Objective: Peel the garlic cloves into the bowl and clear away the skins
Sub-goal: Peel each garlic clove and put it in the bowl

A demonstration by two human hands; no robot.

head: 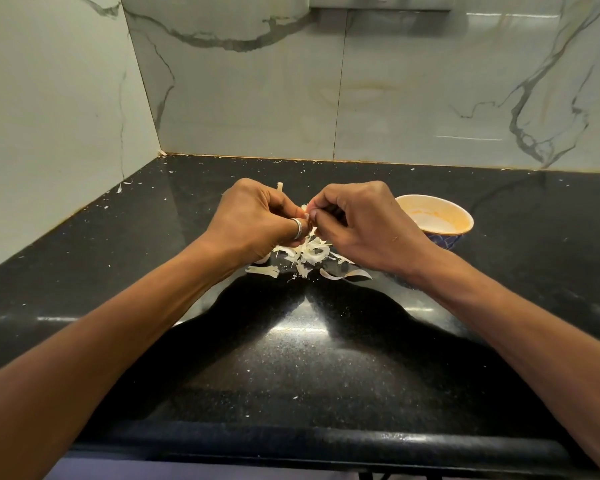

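Both hands meet at mid-counter, the left hand and the right hand fingertip to fingertip, pinching a garlic clove between them. Right under them, on the counter, lies the pile of skins, spilling a little toward the front edge. The bowl sits to the right, just behind the right hand and partly hidden by it. Loose scraps dot the back edge, where the counter meets the wall.
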